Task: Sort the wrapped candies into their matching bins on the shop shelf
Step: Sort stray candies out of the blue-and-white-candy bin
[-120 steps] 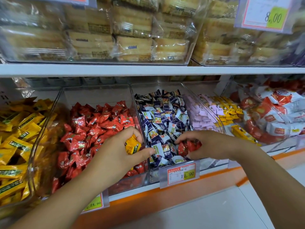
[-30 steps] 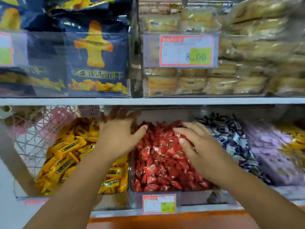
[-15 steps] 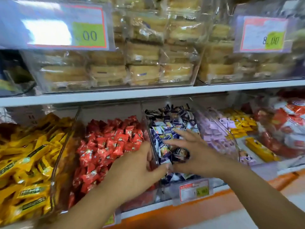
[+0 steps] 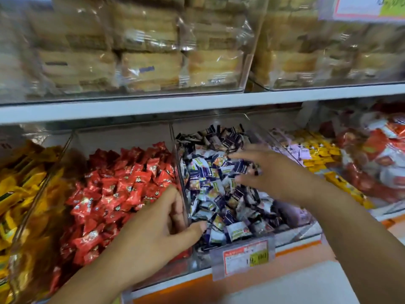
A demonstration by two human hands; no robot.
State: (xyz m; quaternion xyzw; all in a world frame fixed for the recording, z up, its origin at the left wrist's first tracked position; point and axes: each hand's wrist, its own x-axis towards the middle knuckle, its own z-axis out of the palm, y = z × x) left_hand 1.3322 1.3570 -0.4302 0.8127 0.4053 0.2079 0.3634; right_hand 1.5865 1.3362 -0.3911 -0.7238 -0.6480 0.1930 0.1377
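Head view, lower shelf of clear bins. Left hand sits astride the clear wall between two bins: fingers curled on the red side, thumb hooked over on the blue side, gripping the wall's top edge near the front. Cannot tell whether a candy is tucked under the palm. Right hand is over the blue-and-white candies in the middle bin – fingers spread and nearly straight, pointing left, just above or touching the pile; motion blur hides the contact. Red candies fill the bin left of the wall, heaped high at the back. Yellow candies in the next bin, far left. Price tag is clipped to the front of the middle bin, digits blurred. Bins to the right hold pink and yellow sweets – beyond them, red-and-white packs. Wrapped cakes are stacked on the level above
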